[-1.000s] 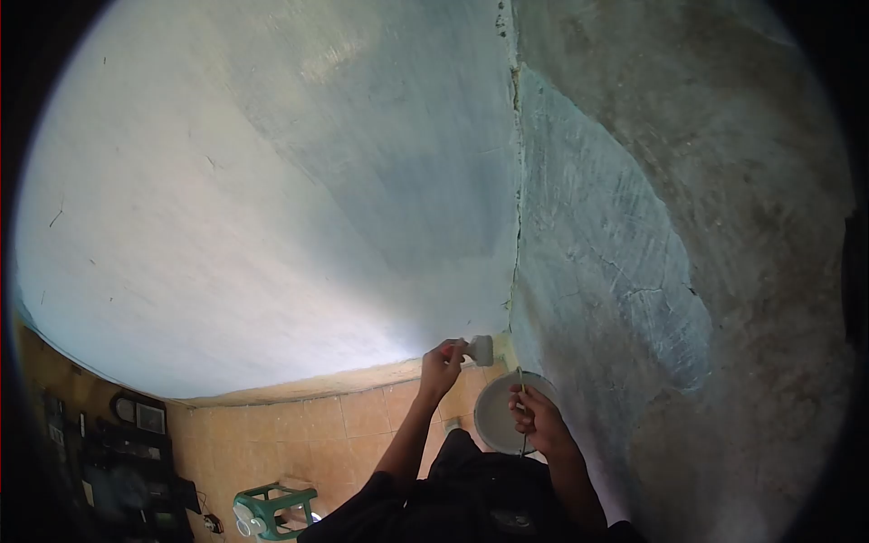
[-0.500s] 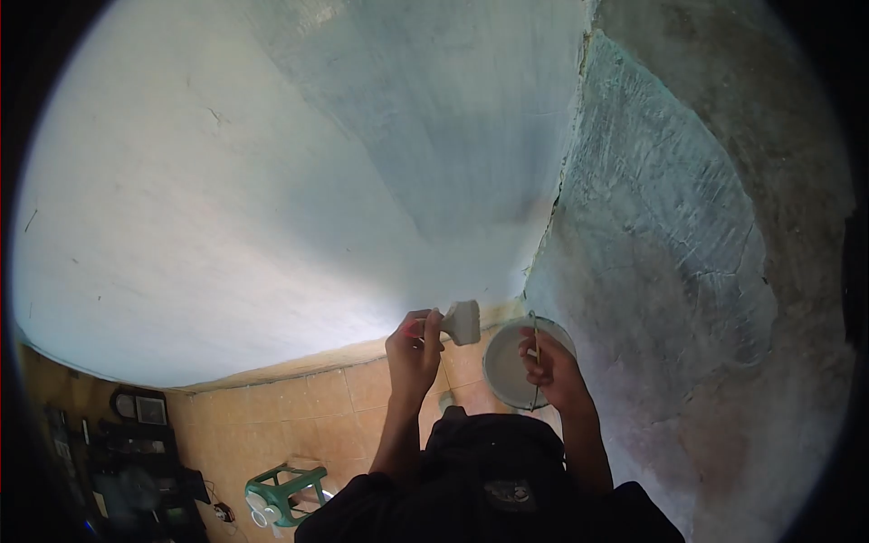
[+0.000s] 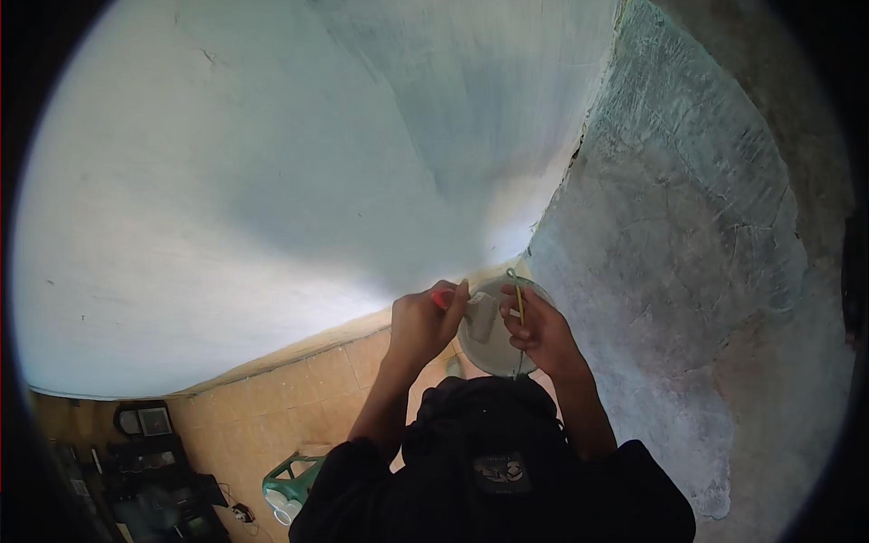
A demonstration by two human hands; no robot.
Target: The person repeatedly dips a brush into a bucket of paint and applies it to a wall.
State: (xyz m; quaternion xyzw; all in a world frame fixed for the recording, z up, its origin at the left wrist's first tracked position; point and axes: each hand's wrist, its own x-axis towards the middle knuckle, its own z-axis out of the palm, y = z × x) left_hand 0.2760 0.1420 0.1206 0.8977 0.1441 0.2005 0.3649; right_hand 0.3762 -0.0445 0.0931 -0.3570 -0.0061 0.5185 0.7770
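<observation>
My left hand [image 3: 424,323] is closed around the red handle of a wide paintbrush [image 3: 482,321]. Pale bristles point to the right, over the left part of a bucket [image 3: 472,363]. Whether they touch what is inside cannot be made out. My right hand [image 3: 543,337] grips the bucket by its wire handle [image 3: 520,303], which has a yellowish grip. The bucket hangs or stands in front of my body, and pale, whitish paint-like liquid shows in it. Part of its right side is hidden by my right hand.
A whitish painted wall [image 3: 272,199] rises ahead and meets a rough, patchy grey wall [image 3: 670,235] at a corner. Orange tiles cover the floor [image 3: 299,394]. A green plastic stool [image 3: 294,475] with white containers stands lower left, near dark equipment [image 3: 163,462].
The paintbrush has moved right and down relative to the bucket, from beside it to over it. My view has shifted, with the bucket and my hands now higher in the picture.
</observation>
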